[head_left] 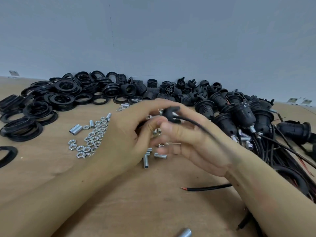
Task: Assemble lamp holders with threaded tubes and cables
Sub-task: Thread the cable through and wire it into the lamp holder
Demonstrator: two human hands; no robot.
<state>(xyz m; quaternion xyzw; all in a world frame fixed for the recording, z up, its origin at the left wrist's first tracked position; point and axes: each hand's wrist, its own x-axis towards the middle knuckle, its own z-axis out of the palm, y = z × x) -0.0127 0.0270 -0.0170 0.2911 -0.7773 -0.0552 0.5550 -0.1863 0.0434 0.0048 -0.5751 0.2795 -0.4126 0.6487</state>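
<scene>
A wooden bench (153, 194) is being worked at, and the goods on it are being kept in heaps around the hands. Beyond and to the left of the left hand (124, 139), black threaded rings (42, 106) are lying piled; beyond both hands, bare lamp holder bodies (153, 91) are heaped; to the right of the right hand (196, 142), finished lamp holders with cables (244, 117) are being collected. Just left of the left hand, hex nuts (92, 139) and threaded tubes (75, 129) are scattered, with more tubes showing below the fingers.

Between the two hands, raised above the bench, a small black holder cap (171, 112) is being pinched, and a black cable (201, 125) is running from it over the right hand toward the wrist. Motion blur is hiding exactly which fingers are gripping what.

The step is judged to be the joining of cap, tube and cable. Next, a steady axial alignment and a turning of the thread are probably being called for.

No brand, label or writing can be read.
</scene>
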